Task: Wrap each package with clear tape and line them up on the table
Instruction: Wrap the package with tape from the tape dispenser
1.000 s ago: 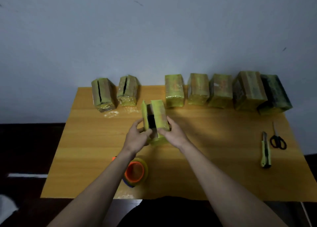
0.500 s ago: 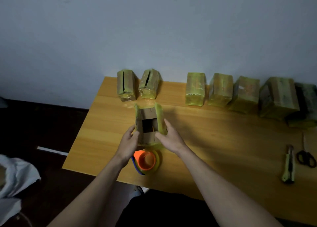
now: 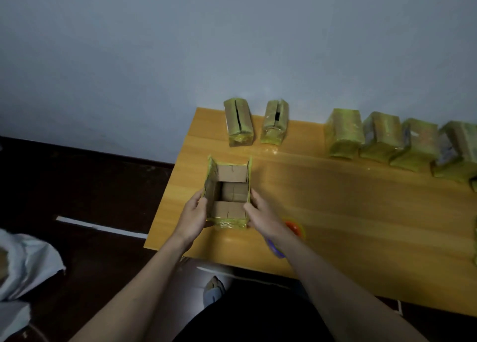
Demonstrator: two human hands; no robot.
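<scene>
Tabletop (image 3: 335, 212): open package (image 3: 228, 194) between both hands (image 3: 192, 216).

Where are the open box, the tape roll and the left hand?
open box (image 3: 230, 173): head view, far inner flap.
tape roll (image 3: 296, 228): head view, orange core.
left hand (image 3: 192, 216): head view, back of hand.

A plain back room set up for parcel packing, by the look of it. One wooden desk (image 3: 361, 225) sits pushed against a bare, pale painted wall (image 3: 232, 45), with a dark floor (image 3: 90, 187) beside it. Along the wall edge of the desk stands a line of packages (image 3: 382, 137) in yellowish wrap. On the floor at left lies a crumpled white sack (image 3: 23, 259). The light is dim, and there is no decoration anywhere.
</scene>
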